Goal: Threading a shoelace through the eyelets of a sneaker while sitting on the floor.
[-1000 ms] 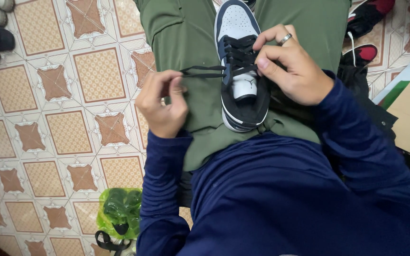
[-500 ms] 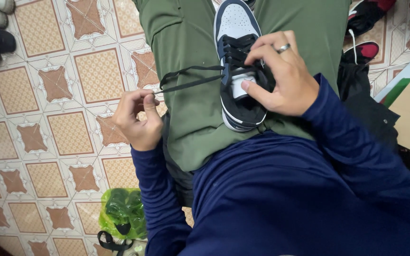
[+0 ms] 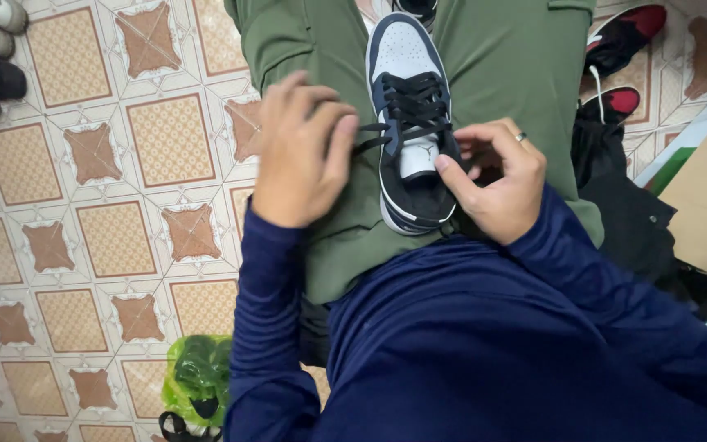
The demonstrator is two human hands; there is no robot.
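Partly cut off at bottom edge, a green plastic bag held contents too dim to identify. The left hand, fingers curled, pinched a black lace. The white, navy and black sneaker lay on green-trousered lap. The right hand gripped its collar.

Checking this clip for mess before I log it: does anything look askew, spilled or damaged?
Nothing spilled or damaged. The sneaker lies on the lap, its black lace only partly threaded, one end running to the left hand. The right hand grips the collar. Loose shoes and a green bag sit on the tiled floor.
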